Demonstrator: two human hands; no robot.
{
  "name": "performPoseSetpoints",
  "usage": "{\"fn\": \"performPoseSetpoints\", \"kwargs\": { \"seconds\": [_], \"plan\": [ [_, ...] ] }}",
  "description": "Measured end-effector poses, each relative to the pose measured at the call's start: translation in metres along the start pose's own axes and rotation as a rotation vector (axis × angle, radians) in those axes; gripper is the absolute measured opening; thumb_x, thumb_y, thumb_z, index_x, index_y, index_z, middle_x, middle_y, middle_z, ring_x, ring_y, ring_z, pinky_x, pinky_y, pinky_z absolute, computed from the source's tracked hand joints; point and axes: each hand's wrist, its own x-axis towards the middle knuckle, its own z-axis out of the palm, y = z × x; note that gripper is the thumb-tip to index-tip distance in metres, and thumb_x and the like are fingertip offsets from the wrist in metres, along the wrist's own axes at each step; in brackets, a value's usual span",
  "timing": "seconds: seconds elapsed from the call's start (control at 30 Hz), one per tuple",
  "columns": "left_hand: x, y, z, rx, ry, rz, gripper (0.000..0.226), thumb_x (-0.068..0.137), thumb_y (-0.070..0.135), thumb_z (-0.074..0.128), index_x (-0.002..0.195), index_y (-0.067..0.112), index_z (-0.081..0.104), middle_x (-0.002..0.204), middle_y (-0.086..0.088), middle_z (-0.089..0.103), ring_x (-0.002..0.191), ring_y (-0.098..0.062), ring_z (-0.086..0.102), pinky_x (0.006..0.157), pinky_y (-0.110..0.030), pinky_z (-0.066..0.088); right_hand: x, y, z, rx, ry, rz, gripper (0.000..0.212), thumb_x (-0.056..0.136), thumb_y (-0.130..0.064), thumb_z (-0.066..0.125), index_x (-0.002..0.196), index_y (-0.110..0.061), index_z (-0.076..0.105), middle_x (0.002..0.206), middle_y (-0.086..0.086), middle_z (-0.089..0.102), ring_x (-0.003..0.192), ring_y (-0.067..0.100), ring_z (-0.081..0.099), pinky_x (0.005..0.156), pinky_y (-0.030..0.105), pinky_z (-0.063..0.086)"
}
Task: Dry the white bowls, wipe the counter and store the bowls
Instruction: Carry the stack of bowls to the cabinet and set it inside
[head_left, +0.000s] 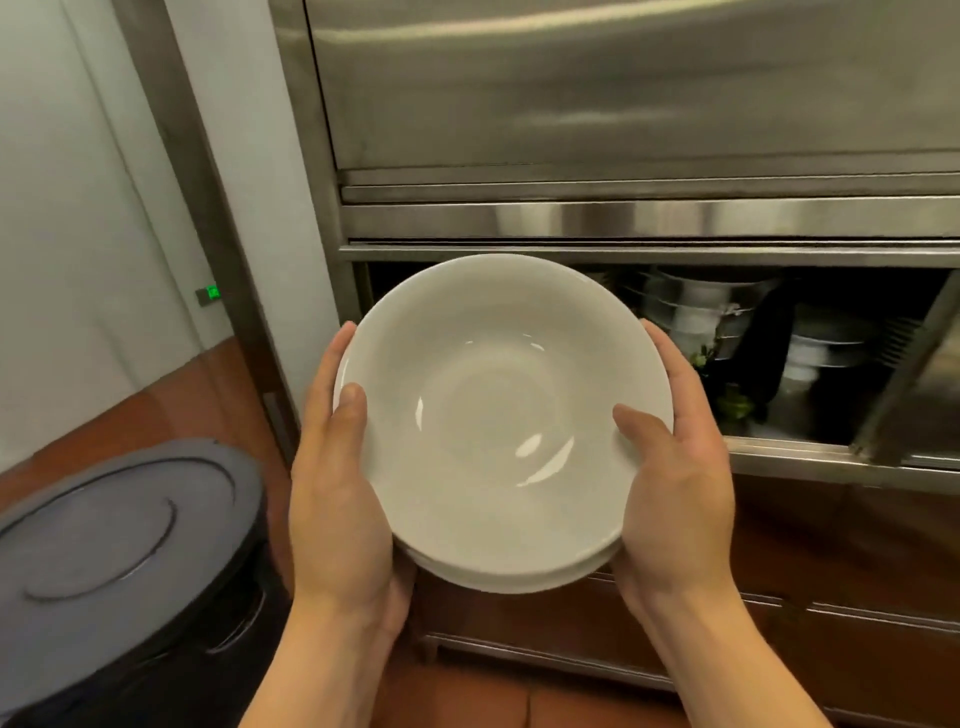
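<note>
A stack of white bowls is held in front of me, the top one facing up and empty. My left hand grips the stack's left side, thumb over the rim and fingers underneath. My right hand grips the right side the same way. The stack hangs just in front of the open lower shelf of a stainless steel cabinet.
Inside the open shelf sit stacked white dishes and metal pans with a dark object beside them. A steel sliding door covers the shelf's right end. A grey lidded bin stands at lower left on the reddish floor.
</note>
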Motion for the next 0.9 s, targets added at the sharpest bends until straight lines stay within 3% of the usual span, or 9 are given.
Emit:
{"fn": "performPoseSetpoints", "kwargs": {
  "seconds": [0.1, 0.23, 0.33, 0.47, 0.63, 0.77, 0.9],
  "plan": [
    [0.027, -0.040, 0.023, 0.022, -0.050, -0.097, 0.034, 0.111, 0.036, 0.049, 0.135, 0.052, 0.066, 0.132, 0.021, 0.073, 0.119, -0.006, 0.072, 0.079, -0.022, 0.063, 0.036, 0.025, -0.017, -0.075, 0.048, 0.014, 0.053, 0.086, -0.021, 0.052, 0.127, -0.053, 0.060, 0.116, -0.022, 0.066, 0.106, 0.004, 0.066, 0.074, 0.027, 0.062],
    [0.067, -0.090, 0.046, 0.052, -0.043, -0.137, 0.035, 0.111, 0.036, 0.047, 0.133, 0.056, 0.066, 0.134, 0.020, 0.072, 0.121, -0.012, 0.072, 0.093, -0.039, 0.063, 0.085, 0.056, -0.035, -0.117, 0.119, 0.021, 0.052, 0.085, -0.023, 0.053, 0.127, -0.052, 0.060, 0.116, -0.022, 0.066, 0.105, 0.003, 0.066, 0.073, 0.024, 0.061],
    [0.091, -0.131, 0.066, 0.068, -0.060, -0.209, 0.035, 0.111, 0.036, 0.046, 0.129, 0.058, 0.068, 0.134, 0.020, 0.072, 0.122, -0.012, 0.072, 0.098, -0.043, 0.061, 0.117, 0.080, -0.054, -0.149, 0.183, 0.042, 0.052, 0.084, -0.024, 0.053, 0.127, -0.052, 0.060, 0.111, -0.025, 0.066, 0.100, -0.002, 0.065, 0.071, 0.022, 0.061],
    [0.111, -0.177, 0.083, 0.083, -0.070, -0.280, 0.035, 0.111, 0.035, 0.047, 0.124, 0.059, 0.070, 0.134, 0.019, 0.073, 0.121, -0.012, 0.073, 0.091, -0.036, 0.061, 0.149, 0.111, -0.082, -0.148, 0.217, 0.103, 0.052, 0.083, -0.023, 0.054, 0.125, -0.054, 0.061, 0.112, -0.024, 0.067, 0.102, -0.001, 0.066, 0.074, 0.025, 0.062],
    [0.132, -0.229, 0.108, 0.061, -0.034, -0.305, 0.035, 0.113, 0.033, 0.046, 0.131, 0.053, 0.067, 0.131, 0.017, 0.075, 0.115, -0.011, 0.075, 0.079, -0.029, 0.065, 0.201, 0.145, -0.113, -0.127, 0.169, 0.165, 0.053, 0.090, -0.014, 0.052, 0.126, -0.051, 0.062, 0.116, -0.020, 0.069, 0.105, 0.005, 0.068, 0.077, 0.027, 0.062],
    [0.147, -0.261, 0.134, 0.073, 0.006, -0.289, 0.037, 0.114, 0.030, 0.043, 0.130, 0.051, 0.068, 0.134, 0.015, 0.074, 0.121, -0.013, 0.073, 0.096, -0.040, 0.059, 0.243, 0.168, -0.134, -0.144, 0.126, 0.210, 0.056, 0.100, -0.003, 0.048, 0.133, -0.046, 0.059, 0.116, -0.019, 0.069, 0.106, 0.004, 0.068, 0.077, 0.024, 0.061],
    [0.164, -0.293, 0.148, 0.076, 0.050, -0.297, 0.037, 0.114, 0.027, 0.041, 0.129, 0.049, 0.067, 0.133, 0.014, 0.075, 0.122, -0.011, 0.072, 0.096, -0.035, 0.060, 0.277, 0.191, -0.148, -0.169, 0.114, 0.247, 0.060, 0.097, 0.001, 0.050, 0.135, -0.045, 0.058, 0.124, -0.012, 0.067, 0.109, 0.009, 0.066, 0.085, 0.031, 0.061]
  ]
}}
